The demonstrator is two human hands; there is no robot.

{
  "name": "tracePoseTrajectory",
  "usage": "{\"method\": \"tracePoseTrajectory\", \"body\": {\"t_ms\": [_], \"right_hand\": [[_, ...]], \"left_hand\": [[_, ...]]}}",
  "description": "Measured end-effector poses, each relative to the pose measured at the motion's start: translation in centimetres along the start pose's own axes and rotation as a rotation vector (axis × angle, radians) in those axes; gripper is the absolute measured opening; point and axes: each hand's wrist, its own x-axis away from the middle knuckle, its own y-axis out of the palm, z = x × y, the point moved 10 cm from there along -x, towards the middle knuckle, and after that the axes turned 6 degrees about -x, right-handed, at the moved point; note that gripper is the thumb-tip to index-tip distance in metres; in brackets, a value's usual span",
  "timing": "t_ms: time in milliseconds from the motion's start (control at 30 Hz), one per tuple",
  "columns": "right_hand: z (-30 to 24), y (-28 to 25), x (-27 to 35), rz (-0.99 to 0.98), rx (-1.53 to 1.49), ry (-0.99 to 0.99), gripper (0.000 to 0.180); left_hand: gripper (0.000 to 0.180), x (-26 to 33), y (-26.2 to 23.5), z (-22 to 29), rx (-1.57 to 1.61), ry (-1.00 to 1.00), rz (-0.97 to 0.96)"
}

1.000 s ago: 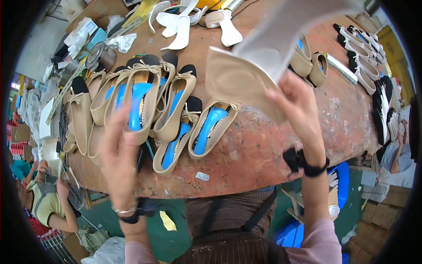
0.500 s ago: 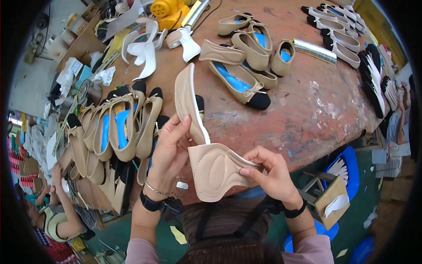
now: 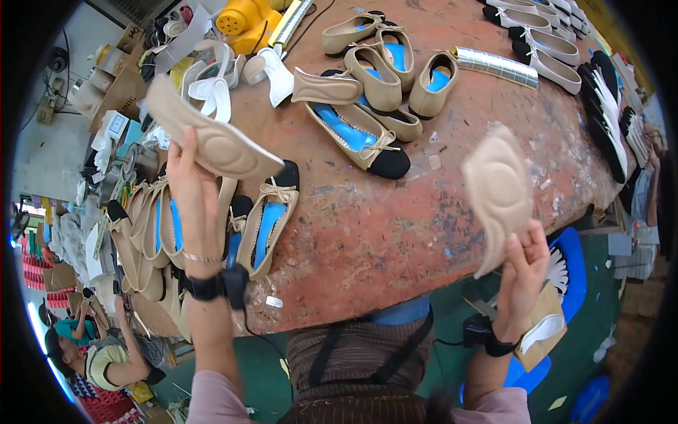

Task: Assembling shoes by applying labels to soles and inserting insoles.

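Beige padded insoles (image 3: 498, 177), sole-shaped and raised in curved, oval quilted outlines, are up in the air over the scuffed reddish-brown worktop (image 3: 367, 240), one in each bare hand.

The left forearm rises nearly upright from the lower edge, a silvery bracelet (image 3: 201, 258) and a black wrist strap (image 3: 203, 286) around the wrist. The left hand (image 3: 195, 185) points away from the body, its fingers closed on the left-hand insole (image 3: 229, 150) near the middle of its length. That one slants from upper left down to the right, its oval relief near the lower right end and a thin white edge along its side.

The right forearm comes up at the right, a black band at the wrist, the hand at the worktop's near edge. The right hand (image 3: 524, 272) pinches the narrower lower part of its insole between thumb and fingers, so the broad end stands upward; its outline is slightly blurred.

A third beige insole (image 3: 326, 87) lies by the heel of a beige ballet flat with a black toe and blue lining (image 3: 344, 129), within a cluster of similar shoes. More beige flats (image 3: 265, 233) crowd near the left forearm.
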Motion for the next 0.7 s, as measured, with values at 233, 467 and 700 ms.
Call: {"method": "tracePoseTrajectory", "body": {"t_ms": [233,467,700], "right_hand": [[2.0,-4.6,2.3,0.181,-0.201,-0.007,0.05],[4.7,-1.0,5.2,-0.213,-1.065,0.334,0.049],[4.7,0.6,7.8,-0.183,-1.005,0.292,0.037]], "left_hand": [[0.075,1.2,11.3,-4.6,-1.406,0.726,-0.349],[0.023,8.7,21.9,-12.8,-1.636,1.019,-1.004],[0.026,25.5,20.0,-7.2,-1.079,0.495,-1.207]]}}
